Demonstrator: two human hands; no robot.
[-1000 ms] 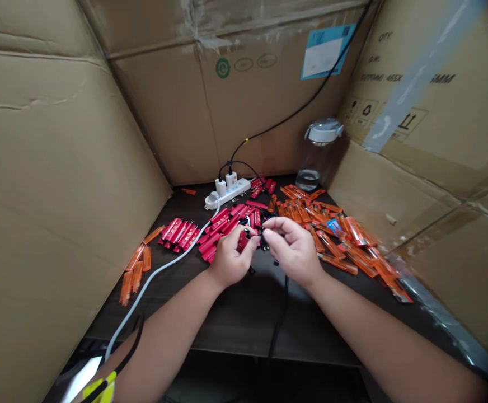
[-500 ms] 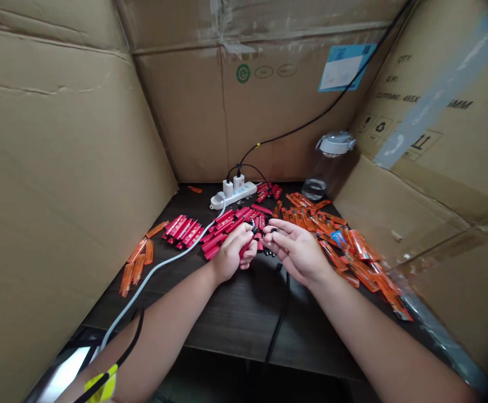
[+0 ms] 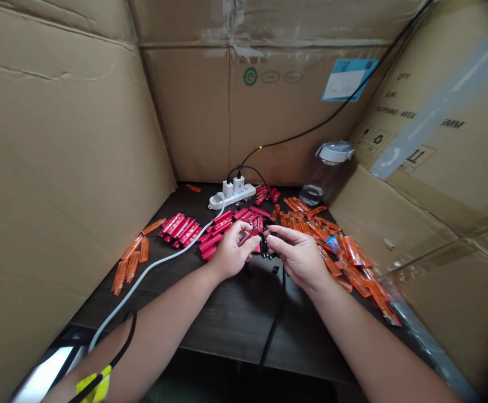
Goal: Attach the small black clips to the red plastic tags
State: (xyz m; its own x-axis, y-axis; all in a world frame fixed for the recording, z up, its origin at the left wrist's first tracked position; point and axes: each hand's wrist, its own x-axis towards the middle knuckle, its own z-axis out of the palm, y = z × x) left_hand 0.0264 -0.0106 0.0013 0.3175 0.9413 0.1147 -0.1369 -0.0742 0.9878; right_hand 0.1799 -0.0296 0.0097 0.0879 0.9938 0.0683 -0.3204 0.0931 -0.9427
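My left hand (image 3: pixel 233 249) is closed, with thumb and fingers gripping a slim red piece (image 3: pixel 253 242) that is partly covered by them. My right hand (image 3: pixel 300 254) is just to the right, thumb and fingertips pinched together. A tiny dark part seems to be between those fingertips, too small to name. Behind my hands lies a pile of red pieces (image 3: pixel 211 244), some with black ends. Small black parts (image 3: pixel 266 249) lie in the gap between my hands. Slim orange see-through pieces (image 3: pixel 306 224) are heaped beyond my right hand.
A white power strip (image 3: pixel 244 194) with plugs stands behind the red pile; its pale cable (image 3: pixel 160 261) runs toward the front left. A clear bottle (image 3: pixel 314 184) stands at the back right. More orange pieces (image 3: pixel 132 266) lie at left. Cardboard walls (image 3: pixel 202 117) surround the dark table (image 3: pixel 219 322).
My left hand has gone from a fist round the red piece to a thumb-and-finger grip. My right fingers have drawn together from a looser spread. The view has shifted slightly.
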